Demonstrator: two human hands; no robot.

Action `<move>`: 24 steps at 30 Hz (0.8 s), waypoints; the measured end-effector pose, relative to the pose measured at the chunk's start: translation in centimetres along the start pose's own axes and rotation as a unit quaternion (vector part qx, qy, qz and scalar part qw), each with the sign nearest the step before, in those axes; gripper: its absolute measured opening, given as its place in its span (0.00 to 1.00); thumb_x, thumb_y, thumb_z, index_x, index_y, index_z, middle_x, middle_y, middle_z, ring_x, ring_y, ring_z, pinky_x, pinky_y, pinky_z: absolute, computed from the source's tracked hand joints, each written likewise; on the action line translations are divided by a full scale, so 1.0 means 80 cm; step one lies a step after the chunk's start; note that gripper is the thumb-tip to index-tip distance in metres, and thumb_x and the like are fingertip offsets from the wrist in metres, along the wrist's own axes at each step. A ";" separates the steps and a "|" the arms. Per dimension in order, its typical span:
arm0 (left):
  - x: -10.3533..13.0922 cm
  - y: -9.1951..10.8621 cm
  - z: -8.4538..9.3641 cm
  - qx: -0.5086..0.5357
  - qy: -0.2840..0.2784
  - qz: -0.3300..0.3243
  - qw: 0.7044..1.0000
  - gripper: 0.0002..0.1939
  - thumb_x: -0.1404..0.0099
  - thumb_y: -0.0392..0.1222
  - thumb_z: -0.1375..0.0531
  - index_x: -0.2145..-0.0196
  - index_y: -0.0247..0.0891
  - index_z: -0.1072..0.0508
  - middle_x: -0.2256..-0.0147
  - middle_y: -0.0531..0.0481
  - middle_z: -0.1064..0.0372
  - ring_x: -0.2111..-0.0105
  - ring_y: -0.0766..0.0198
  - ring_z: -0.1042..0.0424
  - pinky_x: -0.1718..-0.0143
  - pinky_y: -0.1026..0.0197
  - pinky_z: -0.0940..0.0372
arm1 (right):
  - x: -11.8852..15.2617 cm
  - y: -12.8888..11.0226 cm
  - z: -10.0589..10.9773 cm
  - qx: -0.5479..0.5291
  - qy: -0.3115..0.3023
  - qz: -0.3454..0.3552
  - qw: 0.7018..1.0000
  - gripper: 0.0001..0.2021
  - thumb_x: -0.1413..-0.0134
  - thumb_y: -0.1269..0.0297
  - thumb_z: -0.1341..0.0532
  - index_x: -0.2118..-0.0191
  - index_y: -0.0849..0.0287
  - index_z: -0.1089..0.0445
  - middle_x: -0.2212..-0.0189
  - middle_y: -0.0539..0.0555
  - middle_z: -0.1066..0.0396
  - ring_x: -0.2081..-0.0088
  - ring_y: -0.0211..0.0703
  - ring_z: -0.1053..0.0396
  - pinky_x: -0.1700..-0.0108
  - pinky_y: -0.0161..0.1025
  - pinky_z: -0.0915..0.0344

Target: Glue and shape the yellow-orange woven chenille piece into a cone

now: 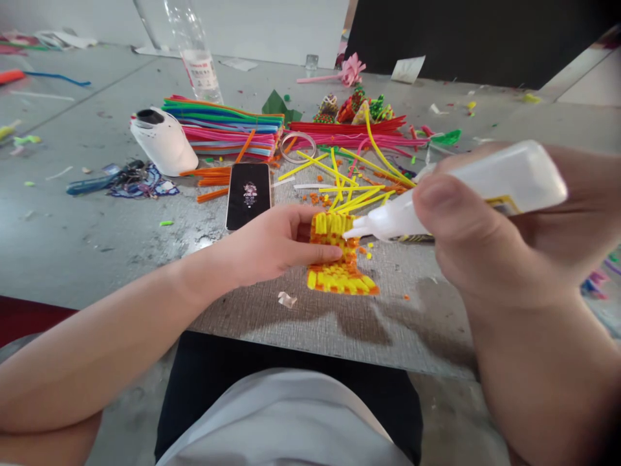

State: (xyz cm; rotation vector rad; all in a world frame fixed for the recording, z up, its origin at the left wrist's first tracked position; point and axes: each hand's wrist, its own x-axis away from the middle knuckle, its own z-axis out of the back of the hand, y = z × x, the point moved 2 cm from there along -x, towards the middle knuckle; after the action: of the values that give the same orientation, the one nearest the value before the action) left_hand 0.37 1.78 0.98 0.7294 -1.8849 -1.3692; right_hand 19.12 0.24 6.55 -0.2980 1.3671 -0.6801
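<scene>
A yellow and orange boot-shaped piece (342, 278) is pinched in my left hand (276, 246), with the thumb across its front. My right hand (490, 239) is wrapped round a translucent white glue bottle (509, 175), which is tilted to the left. The bottle's nozzle touches or nearly touches the upper right part of the piece. Loose yellow strips (359, 194) lie on the table just behind the piece, with small orange and yellow bits around them.
A black phone (249, 194) lies left of the strips. Behind are a white container (165, 142), bundles of coloured pipe cleaners (228, 126), a roll of tape (298, 147) and a clear plastic bottle (196, 58). A paper scrap (287, 299) lies near the table's front edge.
</scene>
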 end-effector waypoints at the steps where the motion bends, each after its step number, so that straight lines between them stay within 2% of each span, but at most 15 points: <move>1: 0.000 0.000 -0.001 0.005 -0.007 0.008 1.000 0.07 0.37 0.31 0.34 0.60 0.35 0.22 0.63 0.49 0.19 0.61 0.62 0.18 0.55 0.60 0.24 | -0.001 0.001 -0.001 0.022 0.011 0.034 0.999 0.24 0.49 0.67 0.30 0.86 0.56 0.45 0.86 0.46 0.51 0.80 0.34 0.53 0.78 0.40 0.63; 3: 0.000 -0.001 -0.004 0.020 -0.022 0.016 0.999 0.06 0.35 0.31 0.34 0.60 0.35 0.22 0.62 0.49 0.19 0.61 0.63 0.18 0.55 0.61 0.24 | -0.002 0.004 -0.003 0.041 -0.001 0.050 0.998 0.26 0.47 0.66 0.31 0.86 0.57 0.47 0.85 0.46 0.52 0.80 0.32 0.54 0.79 0.39 0.62; 6: 0.000 -0.004 -0.005 0.049 -0.056 0.030 0.997 0.07 0.34 0.33 0.33 0.57 0.36 0.21 0.59 0.49 0.19 0.59 0.63 0.19 0.53 0.60 0.24 | -0.001 0.006 -0.003 0.054 -0.022 0.024 0.998 0.25 0.45 0.67 0.32 0.84 0.58 0.46 0.84 0.45 0.50 0.79 0.30 0.54 0.78 0.37 0.60; 10: -0.001 -0.010 -0.001 0.066 -0.095 0.058 0.992 0.15 0.35 0.36 0.31 0.51 0.38 0.23 0.53 0.45 0.20 0.56 0.60 0.19 0.50 0.56 0.24 | 0.001 0.005 0.000 0.063 -0.009 0.005 0.998 0.24 0.44 0.67 0.33 0.83 0.59 0.46 0.83 0.45 0.51 0.77 0.29 0.55 0.75 0.37 0.60; 14: -0.001 -0.012 0.002 0.098 -0.105 0.068 0.987 0.21 0.37 0.35 0.30 0.46 0.38 0.24 0.50 0.42 0.21 0.53 0.58 0.19 0.48 0.56 0.25 | 0.001 0.007 0.003 0.064 -0.012 0.009 0.998 0.23 0.43 0.66 0.33 0.83 0.59 0.45 0.83 0.45 0.52 0.77 0.29 0.55 0.75 0.36 0.61; 21: 0.001 -0.013 0.002 0.126 -0.124 0.080 0.981 0.19 0.35 0.29 0.36 0.47 0.38 0.24 0.50 0.44 0.20 0.53 0.62 0.19 0.45 0.58 0.27 | 0.003 0.009 0.000 0.077 -0.037 -0.003 0.996 0.23 0.42 0.64 0.32 0.83 0.58 0.43 0.83 0.45 0.47 0.78 0.31 0.49 0.77 0.36 0.57; 24: 0.001 -0.013 0.000 0.154 -0.121 0.088 0.977 0.21 0.37 0.26 0.36 0.47 0.37 0.24 0.54 0.45 0.18 0.56 0.63 0.18 0.48 0.60 0.26 | 0.004 0.010 -0.001 0.082 -0.036 -0.008 0.996 0.21 0.41 0.63 0.33 0.82 0.57 0.39 0.83 0.45 0.44 0.77 0.32 0.47 0.77 0.36 0.56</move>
State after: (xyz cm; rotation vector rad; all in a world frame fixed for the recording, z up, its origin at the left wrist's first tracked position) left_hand 0.38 1.44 -0.03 0.5423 -2.3301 -1.1058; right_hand 19.30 0.67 5.86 -0.2001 1.2336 -0.7828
